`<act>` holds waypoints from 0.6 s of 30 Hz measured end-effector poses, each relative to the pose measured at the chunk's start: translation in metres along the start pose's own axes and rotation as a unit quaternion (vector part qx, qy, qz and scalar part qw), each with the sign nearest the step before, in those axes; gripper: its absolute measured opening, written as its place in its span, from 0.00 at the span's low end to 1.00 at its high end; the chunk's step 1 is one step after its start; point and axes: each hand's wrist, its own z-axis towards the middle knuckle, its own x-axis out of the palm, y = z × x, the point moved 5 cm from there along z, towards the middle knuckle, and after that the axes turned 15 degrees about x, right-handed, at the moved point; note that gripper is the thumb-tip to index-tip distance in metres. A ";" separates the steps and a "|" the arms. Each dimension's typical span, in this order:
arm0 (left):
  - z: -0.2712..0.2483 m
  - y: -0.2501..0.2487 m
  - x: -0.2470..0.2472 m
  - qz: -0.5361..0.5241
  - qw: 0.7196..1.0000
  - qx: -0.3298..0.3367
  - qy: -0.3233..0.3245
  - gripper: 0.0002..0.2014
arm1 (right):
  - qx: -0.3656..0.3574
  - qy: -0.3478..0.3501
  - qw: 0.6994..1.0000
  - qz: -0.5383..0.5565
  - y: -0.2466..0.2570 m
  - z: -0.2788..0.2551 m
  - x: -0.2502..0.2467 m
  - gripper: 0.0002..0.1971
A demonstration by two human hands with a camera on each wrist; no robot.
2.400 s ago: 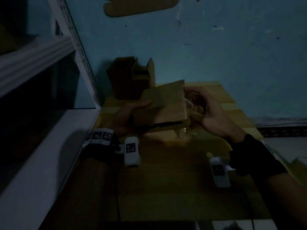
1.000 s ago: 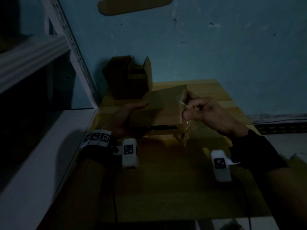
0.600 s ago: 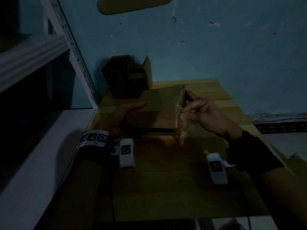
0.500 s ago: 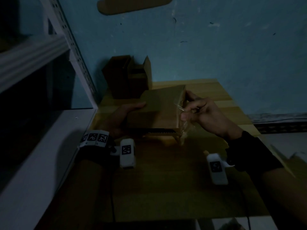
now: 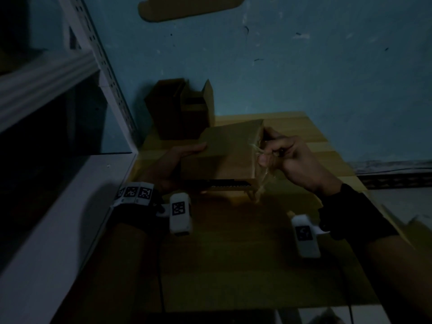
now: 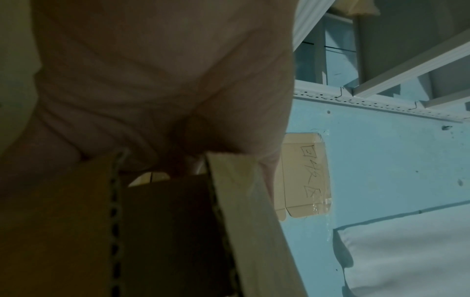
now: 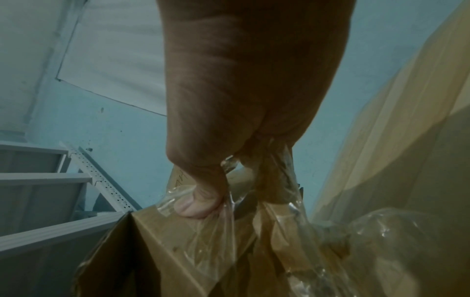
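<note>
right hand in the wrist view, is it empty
No, the right hand pinches crumpled clear plastic film between thumb and fingers at the cardboard box edge.

Clear plastic film (image 7: 223,237) pinched at the cardboard box (image 7: 162,247)
Our right hand (image 7: 249,84) grips the crumpled film, thumb pressed on the box's top edge; white shelving (image 7: 50,176) stands behind.

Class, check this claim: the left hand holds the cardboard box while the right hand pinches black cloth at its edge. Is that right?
No. The left hand holds the box, but the right hand pinches clear plastic film, not black cloth; the right wrist view shows it.
</note>
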 end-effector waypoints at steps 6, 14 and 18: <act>-0.001 -0.002 0.002 -0.002 1.000 0.009 -0.003 0.15 | 0.001 -0.020 1.000 0.004 0.000 0.001 -0.003 0.04; -0.001 -0.002 0.003 -0.003 1.000 0.013 0.003 0.18 | 0.009 -0.064 0.998 -0.012 -0.003 0.003 -0.009 0.08; 0.000 0.000 0.003 -0.009 1.000 0.015 0.003 0.16 | 0.006 -0.071 0.997 0.012 -0.001 0.002 -0.011 0.06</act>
